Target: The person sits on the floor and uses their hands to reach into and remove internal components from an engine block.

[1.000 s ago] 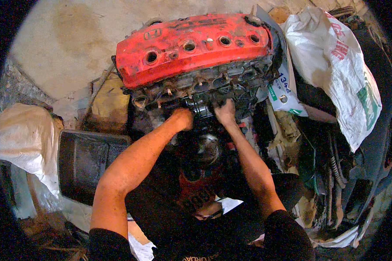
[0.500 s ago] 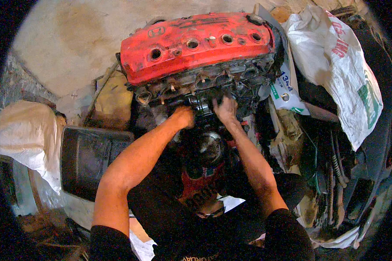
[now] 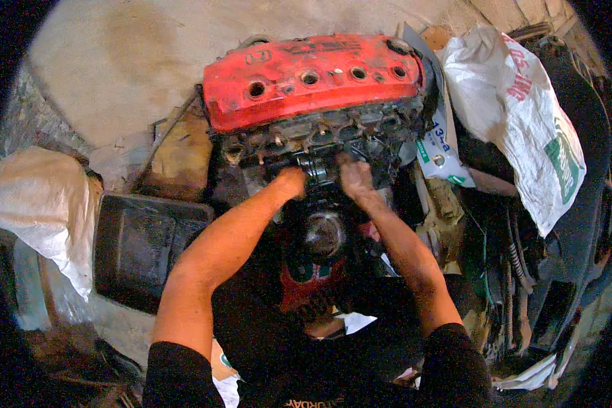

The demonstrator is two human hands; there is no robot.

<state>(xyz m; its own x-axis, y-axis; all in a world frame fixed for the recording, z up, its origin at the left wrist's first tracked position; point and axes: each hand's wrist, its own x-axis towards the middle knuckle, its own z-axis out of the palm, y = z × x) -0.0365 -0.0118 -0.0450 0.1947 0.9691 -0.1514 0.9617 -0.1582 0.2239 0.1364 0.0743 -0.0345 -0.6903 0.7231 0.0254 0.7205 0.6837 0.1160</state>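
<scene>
A car engine (image 3: pixel 292 134) with a red valve cover (image 3: pixel 326 92) lies in front of me, its side ports facing my hands. My left hand (image 3: pixel 292 183) is closed at the left end of a shiny dark metal cylinder (image 3: pixel 314 168), against the engine's near side; what its fingers grip is hidden. To the right of that cylinder, my right hand (image 3: pixel 355 178) is bent over the dark parts below the ports. Its fingers are smeared by motion, and I cannot tell what they hold. A round metal part (image 3: pixel 325 233) sits below and between my wrists.
A black plastic tray (image 3: pixel 109 255) stands at the left, beside a whitish sack (image 3: pixel 44 204). White printed sacks (image 3: pixel 523 115) hang over dark car parts at the right. A brown flat piece (image 3: pixel 178 151) and a thin bar lie left of the engine.
The view has shifted slightly, so the engine appears a little lower. My right hand has moved, its fingers looking more curled and blurred. My left hand stays by the cylinder.
</scene>
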